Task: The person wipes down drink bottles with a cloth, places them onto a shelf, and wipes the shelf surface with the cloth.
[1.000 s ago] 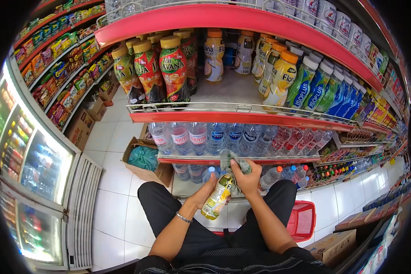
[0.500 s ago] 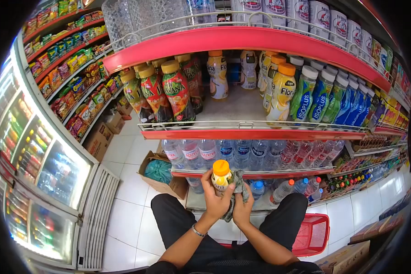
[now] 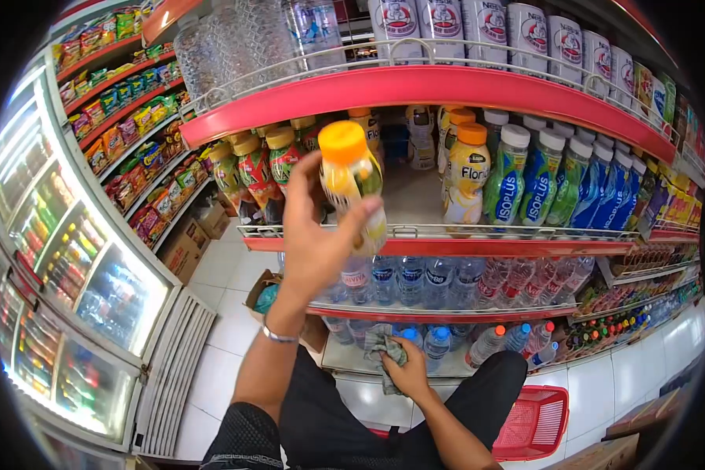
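My left hand (image 3: 317, 243) is raised in front of the middle shelf, its fingers and thumb wrapped round an orange-capped drink bottle (image 3: 351, 184) with a yellow and white label. The bottle is upright and tilted slightly. Lower down, near the bottom shelf, my right hand (image 3: 409, 366) grips a crumpled grey-green cloth (image 3: 385, 356). Behind the raised bottle stand red-labelled drink bottles (image 3: 260, 178), partly hidden by my left hand. To the right on that shelf is a matching orange-capped bottle (image 3: 466, 176), beside a row of Isoplus bottles (image 3: 509, 176).
White cans (image 3: 489, 31) and clear glasses (image 3: 243, 47) line the upper shelf. Water bottles (image 3: 411, 278) fill the lower one. A red basket (image 3: 534, 419) sits on the floor by my right knee. Glass-door fridges (image 3: 117, 290) stand left, with snack racks (image 3: 125, 110) behind.
My left hand has lifted the orange-capped bottle from above my lap up to the middle shelf. My right hand has parted from the bottle, keeping the cloth and dropping slightly.
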`<action>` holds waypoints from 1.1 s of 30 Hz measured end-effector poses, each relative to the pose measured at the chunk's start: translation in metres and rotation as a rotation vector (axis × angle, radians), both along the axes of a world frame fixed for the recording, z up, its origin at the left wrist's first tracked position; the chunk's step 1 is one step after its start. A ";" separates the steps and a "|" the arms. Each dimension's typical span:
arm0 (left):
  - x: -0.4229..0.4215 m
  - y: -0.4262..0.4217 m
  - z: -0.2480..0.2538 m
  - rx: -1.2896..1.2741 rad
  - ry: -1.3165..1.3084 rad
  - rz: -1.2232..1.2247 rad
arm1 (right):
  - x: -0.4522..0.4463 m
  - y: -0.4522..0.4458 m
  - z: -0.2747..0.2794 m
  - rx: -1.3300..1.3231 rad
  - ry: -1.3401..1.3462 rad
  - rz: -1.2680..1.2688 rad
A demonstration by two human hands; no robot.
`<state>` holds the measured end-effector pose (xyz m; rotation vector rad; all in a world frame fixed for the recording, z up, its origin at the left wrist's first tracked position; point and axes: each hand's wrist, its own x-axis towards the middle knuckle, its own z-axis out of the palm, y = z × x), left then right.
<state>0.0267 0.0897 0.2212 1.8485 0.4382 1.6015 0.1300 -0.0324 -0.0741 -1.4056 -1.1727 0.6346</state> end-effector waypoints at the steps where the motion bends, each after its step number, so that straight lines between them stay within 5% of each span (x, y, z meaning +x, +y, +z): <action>1: 0.002 0.009 0.005 0.042 0.016 0.030 | 0.000 0.000 0.005 0.047 -0.028 0.016; 21: 0.037 0.088 -0.007 0.212 0.344 0.519 | 0.001 -0.001 0.007 0.104 -0.182 0.158; 23: 0.038 0.088 -0.005 0.374 0.393 0.697 | 0.001 -0.003 0.007 0.098 -0.188 0.155; 30: 0.038 0.086 -0.013 0.475 0.463 0.730 | 0.002 -0.001 0.004 0.094 -0.191 0.172; 33: 0.034 0.076 -0.011 0.447 0.681 0.726 | 0.001 -0.001 0.005 0.087 -0.207 0.174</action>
